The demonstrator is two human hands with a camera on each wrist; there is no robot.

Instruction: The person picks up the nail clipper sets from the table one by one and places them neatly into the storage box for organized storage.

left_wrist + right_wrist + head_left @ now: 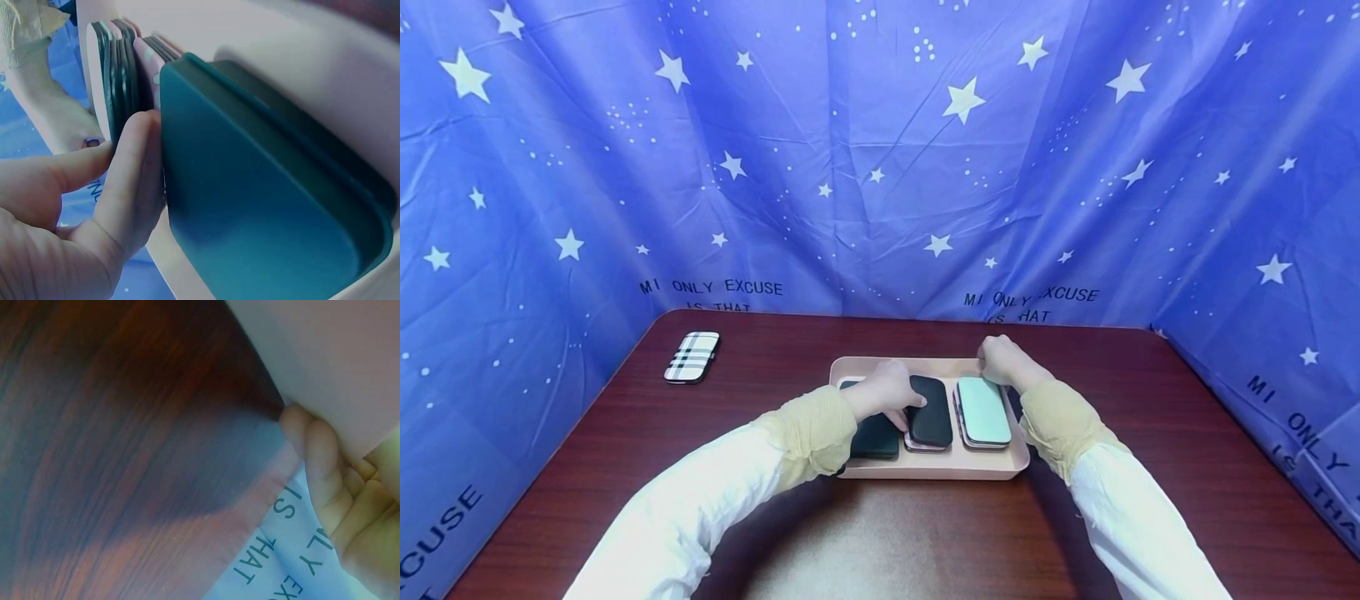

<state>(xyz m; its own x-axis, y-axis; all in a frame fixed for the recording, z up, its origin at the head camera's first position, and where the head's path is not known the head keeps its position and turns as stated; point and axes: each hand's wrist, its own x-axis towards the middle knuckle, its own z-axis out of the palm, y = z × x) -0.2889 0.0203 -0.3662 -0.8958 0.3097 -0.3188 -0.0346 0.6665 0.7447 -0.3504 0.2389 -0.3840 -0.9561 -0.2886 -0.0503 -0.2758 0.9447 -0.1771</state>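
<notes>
A pale pink tray (928,472) holds slim rectangular cases with rounded corners. My left hand (883,390) is over its middle stack, the thumb on the black case (932,417) on top and the straight fingers down along the stack's left side. In the left wrist view, those fingers lie beside a dark green case (250,181), also seen as the dark case (874,442) at the tray's left. My right hand (1006,363) grips the tray's far right corner, fingers curled at its rim in the right wrist view. Near it lies a mint case (984,410) atop another stack.
A plaid white-and-black case (693,357) lies apart at the far left of the brown wooden table (760,350). Blue star-printed curtains (880,158) stand behind the table and at both sides.
</notes>
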